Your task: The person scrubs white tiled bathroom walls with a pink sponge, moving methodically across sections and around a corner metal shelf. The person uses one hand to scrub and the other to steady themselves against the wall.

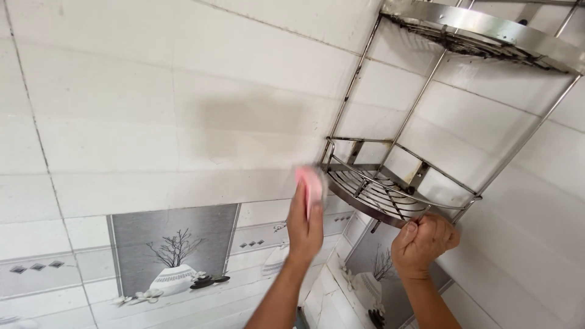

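**Corner rack, two tiers, with hands and pink pad**

Tiled bathroom corner, seen from below: white wall tiles (152, 91) with grey grout lines and a faint brownish smear across the upper left wall.

Item 1. Decorative tile (175, 256), grey, showing a white vase with bare branches; set low on the left wall. A similar one sits low in the corner, partly hidden behind the right forearm.

Item 2. Metal corner rack (426, 109), chromed wire uprights fixed into the corner. Upper tier (487, 30) at top right, dark grime along its underside. Lower tier (378, 192), a curved wire basket with a flat front band.

Item 3. Pink pad (312, 183), soft-looking, blurred; pressed against the left end of the lower tier where it meets the wall.

Item 4. Left hand (304, 225), raised, fingers closed around the pink pad and holding it to the basket's edge.

Item 5. Right hand (423, 244), just beneath the lower tier, fingers curled shut around the front band at its right-hand end. Both forearms rise from the bottom edge, near each other but apart.
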